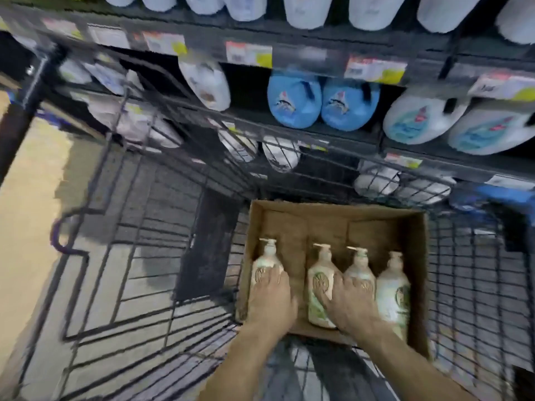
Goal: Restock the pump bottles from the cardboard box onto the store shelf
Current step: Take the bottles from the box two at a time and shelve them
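An open cardboard box (337, 208) sits in a wire shopping cart (130, 235) and holds several cream pump bottles with green labels, standing in a row. My left hand (272, 298) is wrapped around the leftmost pump bottle (265, 260). My right hand (351, 303) grips the third bottle (360, 267), its thumb lying across the second bottle (318, 280). A fourth bottle (393, 293) stands untouched at the right end. The dark store shelf (315, 123) rises just beyond the cart.
The shelves carry white bottles, two blue bottles (293, 104) and price tags (249, 55) along their edges. A gap shows left of the blue bottles. The cart's wire walls surround the box. A tan floor (26, 198) lies at left.
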Motion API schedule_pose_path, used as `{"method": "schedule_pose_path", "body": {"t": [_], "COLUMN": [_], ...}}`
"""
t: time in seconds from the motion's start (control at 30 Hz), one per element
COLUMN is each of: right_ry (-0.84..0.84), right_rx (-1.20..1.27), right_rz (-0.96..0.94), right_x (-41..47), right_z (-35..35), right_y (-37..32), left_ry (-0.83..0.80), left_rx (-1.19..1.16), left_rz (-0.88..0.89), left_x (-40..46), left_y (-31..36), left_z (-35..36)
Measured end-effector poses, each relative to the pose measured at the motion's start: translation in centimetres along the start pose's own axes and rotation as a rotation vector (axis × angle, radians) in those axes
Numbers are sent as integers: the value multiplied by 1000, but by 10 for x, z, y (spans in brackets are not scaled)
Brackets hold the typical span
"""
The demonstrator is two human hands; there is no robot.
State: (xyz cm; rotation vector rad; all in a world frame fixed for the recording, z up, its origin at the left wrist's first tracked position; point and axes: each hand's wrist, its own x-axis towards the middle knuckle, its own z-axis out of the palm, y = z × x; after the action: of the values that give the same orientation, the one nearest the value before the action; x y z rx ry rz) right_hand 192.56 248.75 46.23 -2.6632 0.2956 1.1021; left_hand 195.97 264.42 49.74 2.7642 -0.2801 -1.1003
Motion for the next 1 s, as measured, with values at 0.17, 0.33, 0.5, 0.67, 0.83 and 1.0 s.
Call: {"method": "schedule_pose_path", "body": {"t": [0.17, 0.33, 0.5, 0.67, 0.83, 1.0], "right_ry": [46, 100, 61, -51, 176, 167], "right_rx": [193, 35, -59, 8, 89, 376], "right_rz": [158, 235, 259, 316, 211, 195], "right_x": [50, 92, 119, 132, 115, 82], "right_z": [50, 59, 60, 64, 79, 73], "right_y": [-2, -14, -21, -18, -23, -34], "left_ry": [-9, 47, 14, -14, -100, 7], "left_rx": [-39, 2, -66, 69, -215, -277], "left_rz": [-45, -87, -197, -214, -234, -206], "left_x": [80, 118, 130, 148, 156, 131], "left_y": [-28, -54, -71, -66, -60, -61], "left_z": [59, 86, 95, 94, 98, 74]}}
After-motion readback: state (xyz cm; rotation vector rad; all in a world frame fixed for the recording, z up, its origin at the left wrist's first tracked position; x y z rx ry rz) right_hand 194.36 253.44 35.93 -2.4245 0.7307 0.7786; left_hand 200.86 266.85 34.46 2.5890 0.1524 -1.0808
